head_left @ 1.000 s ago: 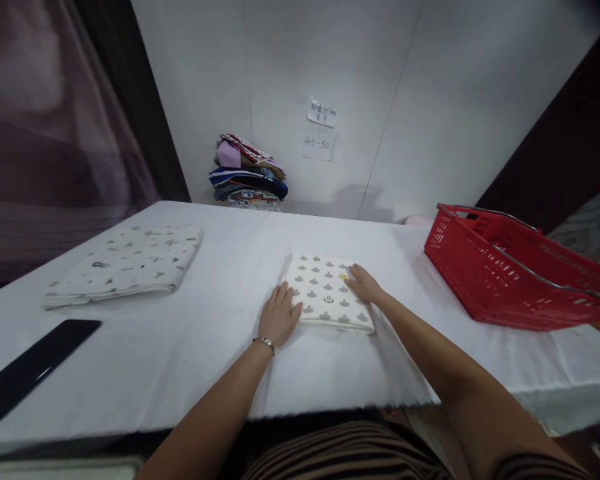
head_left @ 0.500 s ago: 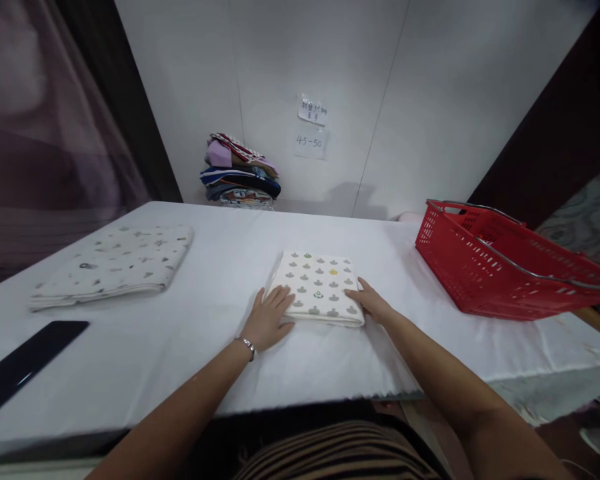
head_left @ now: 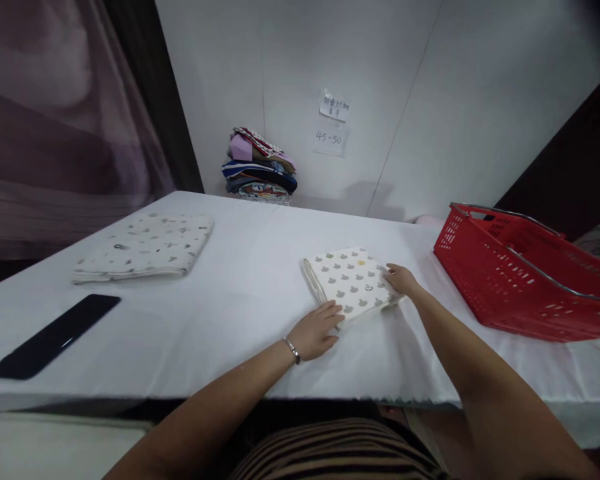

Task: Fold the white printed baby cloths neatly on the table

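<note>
A folded white cloth [head_left: 351,280] with a grey printed motif and a few coloured ones lies at an angle on the table, its layered left edge showing. My left hand [head_left: 316,331], with a silver bracelet at the wrist, rests its outstretched fingers on the near left corner, thumb apart. At the right edge, my right hand [head_left: 401,279] grips the cloth with its fingers on top; the thumb is mostly hidden. That right side looks slightly raised, with a shadow below it.
A larger folded patterned cloth [head_left: 147,247] lies at the left, behind a black flat phone-like slab [head_left: 55,337]. To the right stands a red perforated basket [head_left: 510,280] with metal handles. A stack of folded textiles [head_left: 260,167] sits beyond the white table [head_left: 240,267], against the wall.
The folded cloth has turned on the table and shifted right, with both hands moving along with it. My view has swung a little to the left.
</note>
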`<state>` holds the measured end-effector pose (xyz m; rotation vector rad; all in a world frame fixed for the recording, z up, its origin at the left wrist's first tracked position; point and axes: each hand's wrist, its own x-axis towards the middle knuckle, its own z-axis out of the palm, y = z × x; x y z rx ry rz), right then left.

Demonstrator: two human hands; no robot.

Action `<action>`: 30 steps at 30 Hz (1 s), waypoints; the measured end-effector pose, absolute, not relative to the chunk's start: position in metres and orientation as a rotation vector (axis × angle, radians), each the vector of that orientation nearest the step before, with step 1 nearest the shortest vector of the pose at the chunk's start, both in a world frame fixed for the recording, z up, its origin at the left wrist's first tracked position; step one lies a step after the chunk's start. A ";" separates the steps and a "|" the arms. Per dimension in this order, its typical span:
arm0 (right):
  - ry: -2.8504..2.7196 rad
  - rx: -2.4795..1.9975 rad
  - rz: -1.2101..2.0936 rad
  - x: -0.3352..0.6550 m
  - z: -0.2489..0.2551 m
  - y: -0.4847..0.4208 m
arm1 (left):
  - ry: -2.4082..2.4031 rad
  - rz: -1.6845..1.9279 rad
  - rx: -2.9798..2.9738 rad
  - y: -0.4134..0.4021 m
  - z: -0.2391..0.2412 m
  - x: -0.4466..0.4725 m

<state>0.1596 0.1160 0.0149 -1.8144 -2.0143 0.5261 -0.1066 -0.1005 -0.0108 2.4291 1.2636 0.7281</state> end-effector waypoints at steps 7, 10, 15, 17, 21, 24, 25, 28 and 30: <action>-2.316 -1.326 0.441 0.084 0.012 0.067 | 1.271 0.889 2.333 -0.097 -0.006 -0.122; -2.409 -1.156 0.521 0.051 0.012 0.044 | 1.498 0.977 2.124 -0.087 -0.003 -0.129; -2.560 -1.040 0.504 0.017 0.014 0.015 | 1.917 1.055 1.584 -0.047 -0.002 -0.157; -2.588 -1.094 0.468 0.011 0.012 0.006 | 1.982 1.059 1.474 -0.027 -0.003 -0.168; -2.608 -1.182 0.439 0.007 0.007 -0.007 | 2.020 1.066 1.425 0.008 -0.005 -0.181; -2.615 -1.191 0.435 0.008 0.004 -0.015 | 1.982 1.044 1.455 0.027 -0.005 -0.183; -2.618 -1.192 0.435 0.009 0.003 -0.016 | 1.962 1.032 1.470 0.031 -0.005 -0.184; -2.617 -1.189 0.419 0.011 0.001 -0.021 | 1.915 0.993 1.512 0.040 -0.006 -0.186; -2.617 -1.169 0.398 0.012 -0.001 -0.023 | 1.899 0.966 1.539 0.043 -0.007 -0.188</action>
